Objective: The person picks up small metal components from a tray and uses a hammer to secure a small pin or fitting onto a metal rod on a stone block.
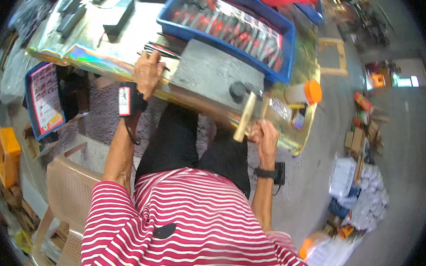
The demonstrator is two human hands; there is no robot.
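My left hand (148,72) reaches over the table's front edge. Its fingers are curled at a few thin dark strips (161,48), left of a grey metal block (213,71); what lies inside the grip is hidden. On the right, my right hand (263,131) is beside the table edge with its fingers bent in, blurred by motion. Close against those fingers slants the pale wooden handle (245,117) of what looks like a hammer. Its upper end reaches the block's near right corner, next to a round black piece (238,91). Whether the fingers touch the handle I cannot tell.
Behind the block, a blue tray (287,53) holds many black-and-red pieces. An orange-capped jar (312,92) stands at the right. Black boxes (119,18) lie at the far left. A beige plastic chair (70,177) and an upright blue bin (29,104) flank my left side.
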